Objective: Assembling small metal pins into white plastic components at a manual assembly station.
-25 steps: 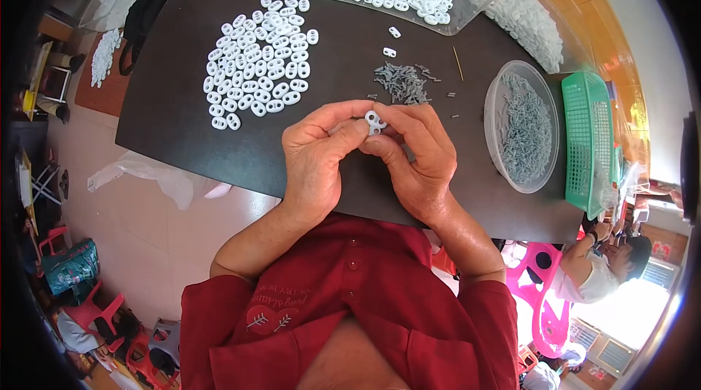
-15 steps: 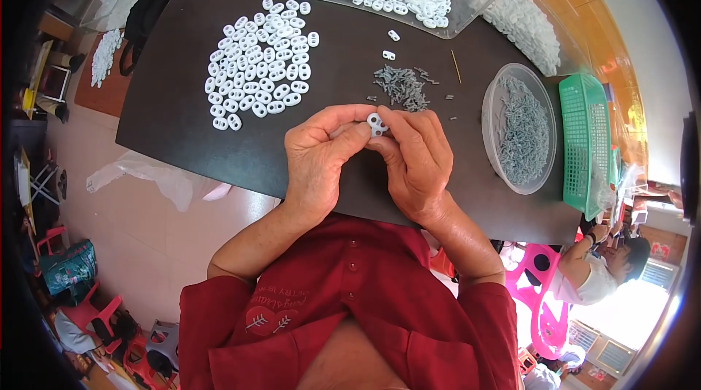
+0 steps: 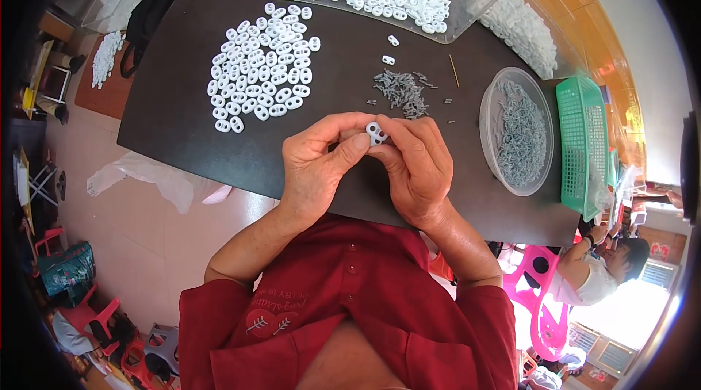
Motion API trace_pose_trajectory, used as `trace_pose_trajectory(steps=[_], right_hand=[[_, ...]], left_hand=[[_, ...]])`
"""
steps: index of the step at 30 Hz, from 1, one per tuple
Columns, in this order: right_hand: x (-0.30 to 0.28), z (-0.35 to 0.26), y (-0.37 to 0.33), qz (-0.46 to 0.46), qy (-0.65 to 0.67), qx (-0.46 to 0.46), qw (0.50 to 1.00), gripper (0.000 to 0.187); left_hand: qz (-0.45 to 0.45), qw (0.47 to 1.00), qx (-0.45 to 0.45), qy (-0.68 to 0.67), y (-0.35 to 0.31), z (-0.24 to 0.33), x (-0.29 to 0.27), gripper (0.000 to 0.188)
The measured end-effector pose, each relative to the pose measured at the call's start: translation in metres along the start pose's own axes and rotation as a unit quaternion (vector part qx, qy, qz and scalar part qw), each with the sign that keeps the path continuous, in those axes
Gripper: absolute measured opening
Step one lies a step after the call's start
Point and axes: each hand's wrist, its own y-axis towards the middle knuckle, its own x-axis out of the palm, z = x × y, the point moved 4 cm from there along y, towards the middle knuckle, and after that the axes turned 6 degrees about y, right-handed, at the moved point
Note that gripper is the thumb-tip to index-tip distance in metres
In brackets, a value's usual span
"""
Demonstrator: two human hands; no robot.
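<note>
Fingertips of my left hand (image 3: 312,162) and right hand (image 3: 423,163) pinch a small, rounded white plastic piece with round holes (image 3: 377,131) between them above the dark brown tabletop (image 3: 339,76), near loose grey rod-shaped pieces (image 3: 406,92). It looks light, stiff and slightly slippery; I'd hold its outer rim, leaving holes clear.

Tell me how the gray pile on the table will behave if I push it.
The gray pile will probably spread rather than slide as one, since its pieces lie loose and some sit apart. Each piece is likely light, being tiny beside the right hand. Thin and rod-like, some may roll.
</note>
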Motion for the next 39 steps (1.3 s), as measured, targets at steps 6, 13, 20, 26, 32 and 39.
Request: trace_pose_trajectory(steps=[6,13,20,26,32,39], right_hand=[[-0.003,0.0,0.0,-0.014,0.053,0.05,0.997,0.028],[0.004,-0.005,-0.004,0.024,0.065,0.087,0.994,0.026],[0.008,-0.01,-0.008,0.084,0.064,0.089,0.99,0.026],[0.013,-0.013,-0.009,0.089,0.069,0.095,0.989,0.026],[0.017,-0.013,-0.01,0.093,0.055,0.082,0.991,0.025],[0.021,-0.015,-0.013,0.117,0.027,0.064,0.991,0.022]], left_hand=[[0.028,0.999,-0.023,0.01,-0.002,0.007,0.003,0.023],[0.027,0.994,0.059,0.09,-0.004,0.004,0.003,0.026],[0.049,0.985,0.117,0.114,-0.007,0.009,0.005,0.026],[0.068,0.976,0.165,0.127,-0.007,0.006,0.004,0.024],[0.082,0.977,0.169,0.106,-0.008,0.003,0.003,0.02],[0.1,0.969,0.19,0.12,-0.011,0.0,0.005,0.017]])
